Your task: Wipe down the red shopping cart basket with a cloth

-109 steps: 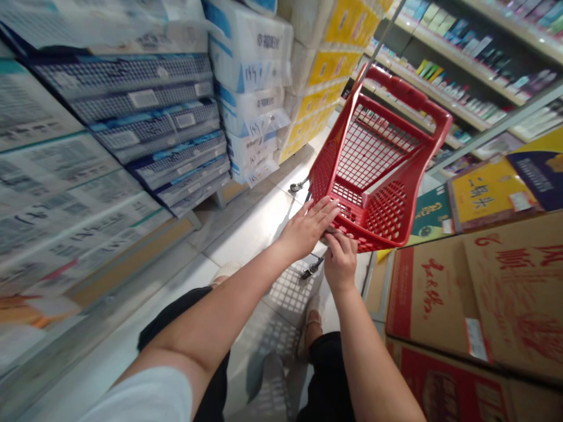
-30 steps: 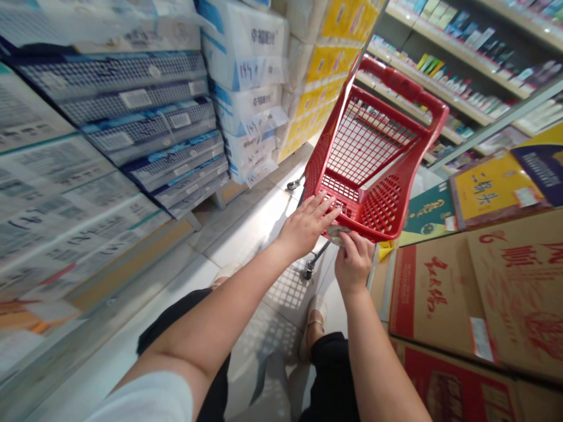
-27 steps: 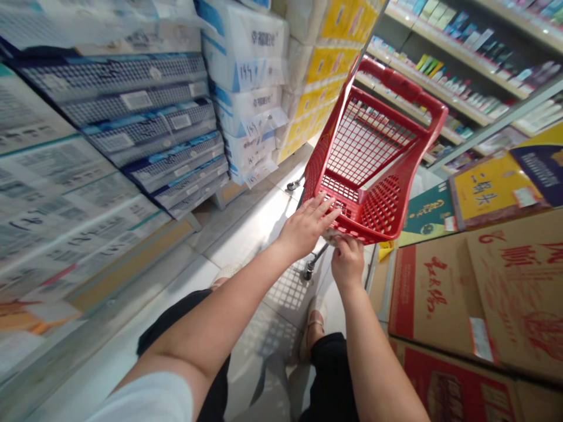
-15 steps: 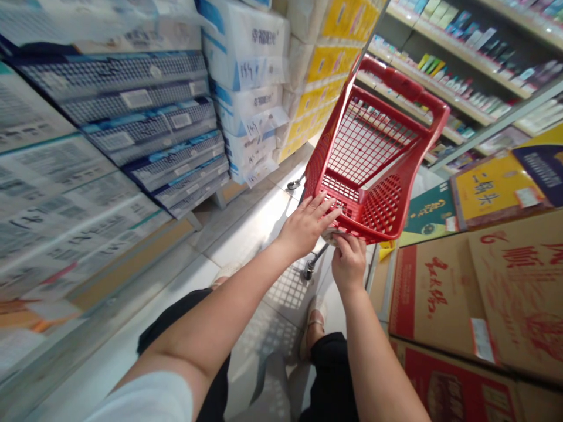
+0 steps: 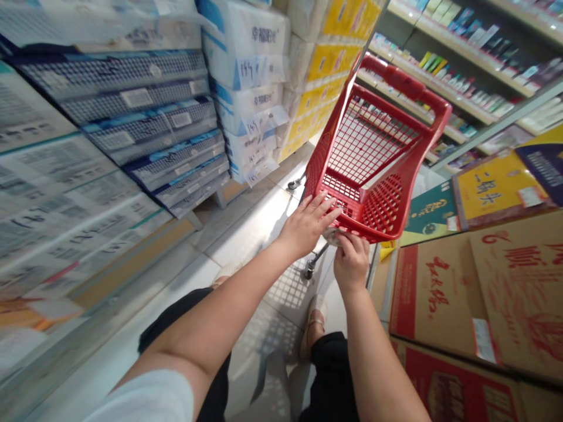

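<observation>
A red plastic shopping cart [image 5: 373, 155] stands in front of me, its near basket rim closest to my body. My left hand [image 5: 308, 225] lies on that rim with its fingers stretched out over the red grid. Just right of it, my right hand [image 5: 352, 258] is closed with bent fingers against the outside of the rim. Its fingertips pinch a small greyish, crumpled cloth-like piece [image 5: 333, 236], mostly hidden between the two hands and the cart. The kind of cloth cannot be made out.
Stacked packs of tissue paper [image 5: 246, 53] line the left side. Cardboard cartons [image 5: 440, 293] and a yellow box [image 5: 492, 187] are piled on the right. Shelves of small goods [image 5: 466, 82] stand behind the cart. Below it, a caster wheel [image 5: 309, 269] rests on the tiled floor.
My right hand has shifted very slightly to the right along the rim. The left hand and the cart stay almost where they were.
</observation>
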A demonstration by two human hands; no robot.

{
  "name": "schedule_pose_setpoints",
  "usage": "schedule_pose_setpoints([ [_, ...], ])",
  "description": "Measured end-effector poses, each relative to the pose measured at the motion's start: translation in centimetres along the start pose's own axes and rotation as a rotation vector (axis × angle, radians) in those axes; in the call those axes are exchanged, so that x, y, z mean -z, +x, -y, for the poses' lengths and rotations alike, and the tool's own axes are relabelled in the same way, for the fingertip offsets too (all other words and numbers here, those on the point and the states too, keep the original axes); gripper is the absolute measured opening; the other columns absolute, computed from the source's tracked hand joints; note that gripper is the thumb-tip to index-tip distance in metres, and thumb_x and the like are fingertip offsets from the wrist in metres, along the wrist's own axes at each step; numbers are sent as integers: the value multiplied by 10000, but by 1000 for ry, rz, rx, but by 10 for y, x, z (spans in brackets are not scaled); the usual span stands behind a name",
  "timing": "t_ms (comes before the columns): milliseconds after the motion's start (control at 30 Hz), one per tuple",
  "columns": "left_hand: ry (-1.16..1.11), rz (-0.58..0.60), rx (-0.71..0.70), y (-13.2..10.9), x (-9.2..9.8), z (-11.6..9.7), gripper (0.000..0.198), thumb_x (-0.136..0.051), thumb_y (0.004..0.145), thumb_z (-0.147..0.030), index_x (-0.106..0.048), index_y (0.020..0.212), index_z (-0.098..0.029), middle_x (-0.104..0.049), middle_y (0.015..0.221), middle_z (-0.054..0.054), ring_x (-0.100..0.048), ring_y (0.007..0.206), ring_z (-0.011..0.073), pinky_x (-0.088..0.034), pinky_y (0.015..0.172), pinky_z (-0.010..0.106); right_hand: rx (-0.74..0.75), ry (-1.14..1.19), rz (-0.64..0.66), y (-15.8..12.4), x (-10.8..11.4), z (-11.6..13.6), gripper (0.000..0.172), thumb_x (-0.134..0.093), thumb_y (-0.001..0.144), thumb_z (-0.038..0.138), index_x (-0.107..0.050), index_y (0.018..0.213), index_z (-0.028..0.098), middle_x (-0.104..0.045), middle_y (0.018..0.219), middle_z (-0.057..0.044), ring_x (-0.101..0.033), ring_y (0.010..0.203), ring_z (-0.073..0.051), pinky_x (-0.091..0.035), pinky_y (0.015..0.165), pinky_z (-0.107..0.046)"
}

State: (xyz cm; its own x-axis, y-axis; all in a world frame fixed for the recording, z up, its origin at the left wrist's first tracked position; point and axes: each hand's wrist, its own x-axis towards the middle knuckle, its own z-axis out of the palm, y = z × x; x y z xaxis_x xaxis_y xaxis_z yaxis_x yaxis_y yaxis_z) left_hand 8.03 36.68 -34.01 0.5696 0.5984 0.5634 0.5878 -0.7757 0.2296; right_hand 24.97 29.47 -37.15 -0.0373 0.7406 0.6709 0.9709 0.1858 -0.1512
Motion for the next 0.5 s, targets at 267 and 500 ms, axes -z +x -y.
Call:
schedule_pose_setpoints([
  [267,-3,24,5,1,2,-1,524,-490,874,-118,-424,1387,-200,-392,1484,96,-212,1433,255,-249,1144,468,-36,-51,77,-3,-4,-4,336,-456,807,72,-700,991,212,-656,1030,-85,-546,997,-220,-428,950,-393],
  [500,3,35,13,1,2,-1,543,-491,860,-110,-424,1390,-206,-406,1475,88,-238,1423,264,-255,1140,472,-149,-105,453,-17,-24,-9,358,-499,765,76,-706,1013,231,-685,1013,-85,-600,904,-218,-473,782,-324],
])
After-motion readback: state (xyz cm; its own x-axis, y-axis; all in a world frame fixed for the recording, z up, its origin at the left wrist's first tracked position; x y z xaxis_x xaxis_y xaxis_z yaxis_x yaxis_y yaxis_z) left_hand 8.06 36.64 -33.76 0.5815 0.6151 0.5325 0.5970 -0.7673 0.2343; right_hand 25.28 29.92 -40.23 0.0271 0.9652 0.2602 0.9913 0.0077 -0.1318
